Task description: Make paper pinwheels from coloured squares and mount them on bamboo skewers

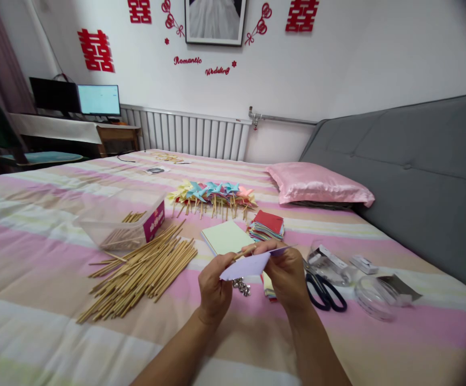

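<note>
On a striped bed, finished pinwheels lie in a row, while many sticks and a paper stack remain unused. Above the bed, the left hand and right hand both pinch a folded lilac paper with a stick, seemingly mid-assembly.

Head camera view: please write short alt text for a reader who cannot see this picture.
Two bare hands, left hand and right hand, hold a folded lilac paper piece with a thin wooden stick over a pink striped bed sheet. A loose pile of wooden sticks lies left, black-handled scissors right, and finished coloured paper pinwheels behind.
</note>
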Available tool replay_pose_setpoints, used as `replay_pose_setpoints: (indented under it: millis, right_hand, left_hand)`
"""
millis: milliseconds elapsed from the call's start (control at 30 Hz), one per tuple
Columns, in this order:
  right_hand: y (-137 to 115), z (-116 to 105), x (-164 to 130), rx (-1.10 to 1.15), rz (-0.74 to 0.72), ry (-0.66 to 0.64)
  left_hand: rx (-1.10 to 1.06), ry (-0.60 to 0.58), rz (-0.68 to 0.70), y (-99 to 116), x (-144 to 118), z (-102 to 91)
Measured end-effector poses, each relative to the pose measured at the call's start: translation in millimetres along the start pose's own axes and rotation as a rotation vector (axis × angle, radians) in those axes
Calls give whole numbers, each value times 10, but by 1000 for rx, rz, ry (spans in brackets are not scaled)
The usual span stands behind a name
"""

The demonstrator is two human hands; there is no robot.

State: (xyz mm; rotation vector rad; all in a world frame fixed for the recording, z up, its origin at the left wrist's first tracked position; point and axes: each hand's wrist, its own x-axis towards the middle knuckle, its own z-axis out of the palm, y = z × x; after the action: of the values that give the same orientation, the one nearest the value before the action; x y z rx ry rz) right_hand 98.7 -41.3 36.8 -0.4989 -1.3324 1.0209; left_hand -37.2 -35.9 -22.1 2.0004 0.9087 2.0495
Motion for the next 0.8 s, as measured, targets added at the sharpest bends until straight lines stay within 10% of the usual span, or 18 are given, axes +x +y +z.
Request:
replay_pose_setpoints:
  millis: [800]
  right_hand:
    - [14, 67, -36, 47, -44, -18]
  left_hand:
    - [119, 90, 102, 35, -18, -16]
